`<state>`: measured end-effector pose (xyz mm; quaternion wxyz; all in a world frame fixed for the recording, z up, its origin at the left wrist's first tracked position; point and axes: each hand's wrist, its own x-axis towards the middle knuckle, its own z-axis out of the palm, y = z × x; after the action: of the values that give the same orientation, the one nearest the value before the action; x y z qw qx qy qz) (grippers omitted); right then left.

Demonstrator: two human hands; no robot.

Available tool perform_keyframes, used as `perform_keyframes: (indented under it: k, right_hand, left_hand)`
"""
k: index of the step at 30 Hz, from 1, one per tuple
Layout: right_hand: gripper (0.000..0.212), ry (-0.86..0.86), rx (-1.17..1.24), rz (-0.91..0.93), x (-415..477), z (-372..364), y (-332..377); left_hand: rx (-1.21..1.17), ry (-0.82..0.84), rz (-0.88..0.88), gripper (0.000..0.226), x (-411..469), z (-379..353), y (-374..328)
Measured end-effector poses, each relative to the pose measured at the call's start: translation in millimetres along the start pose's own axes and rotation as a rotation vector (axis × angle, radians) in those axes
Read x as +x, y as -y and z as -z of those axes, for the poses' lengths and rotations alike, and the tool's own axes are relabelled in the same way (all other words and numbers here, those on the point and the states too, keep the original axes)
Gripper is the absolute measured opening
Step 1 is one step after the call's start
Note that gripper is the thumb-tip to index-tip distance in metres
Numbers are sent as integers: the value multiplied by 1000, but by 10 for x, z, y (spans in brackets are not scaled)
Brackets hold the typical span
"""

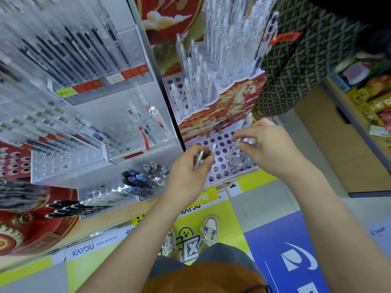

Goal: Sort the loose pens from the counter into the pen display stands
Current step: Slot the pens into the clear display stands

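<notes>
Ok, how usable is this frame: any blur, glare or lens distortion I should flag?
Head view: the hanging pens at upper left are smeared by blur, while the left hand and right hand over the perforated stand are fairly sharp; wide-angle distortion bends straight edges; bright glints on the clear acrylic tray; lighting is even.

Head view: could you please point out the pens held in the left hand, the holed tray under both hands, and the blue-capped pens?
Held pens (200, 155), head view, clear barrel above the thumb.
Holed tray (223, 147), head view, its holed top face.
Blue-capped pens (140, 177), head view, one blue cap.
</notes>
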<state>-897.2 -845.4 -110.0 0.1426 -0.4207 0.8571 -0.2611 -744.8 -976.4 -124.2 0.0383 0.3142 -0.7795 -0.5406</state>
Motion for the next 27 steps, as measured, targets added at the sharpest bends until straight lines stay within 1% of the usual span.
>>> perform_keyframes:
  k: [3,5,7,9,11,12,14,15,17,20,23,25,27]
  right_hand:
    - [12,4,-51,90,22,-28,25]
    - [12,-4,-122,54,60,-10,77]
    - [14,-21,-214,-14,85,4,123]
    - [14,-36,-262,-45,73,17,150]
    - [14,-11,-269,-33,34,24,158]
    - [15,15,-261,-23,16,30,157]
    - [17,67,-253,-5,15,47,137]
    - [18,80,-249,-3,24,55,123]
    - [22,85,-196,-27,33,66,84]
    - [26,73,37,-69,-20,73,26]
    - [19,-75,293,-129,-90,63,-20]
    - [18,-108,344,-136,-115,50,-16]
    - [20,-90,353,-117,-119,42,15]
  left_hand:
    - [-25,-35,-28,7,11,-3,-39]
    - [-78,-77,-48,14,27,-12,-60]
    - [-112,-134,-68,15,32,-22,-83]
    - [-102,-194,-115,19,33,-17,-118]
    - [-71,-228,-181,28,39,-2,-151]
    - [-55,-234,-203,27,47,-1,-162]
    - [-10,-243,-235,18,79,-19,-169]
    - [23,-250,-257,18,97,-39,-173]
    - [57,-255,-294,20,120,-91,-168]
    - [72,-259,-332,20,135,-149,-142]
    - [163,-294,-378,20,159,-181,-67]
    - [203,-294,-373,20,175,-199,-16]
    - [245,-260,-353,22,190,-231,37]
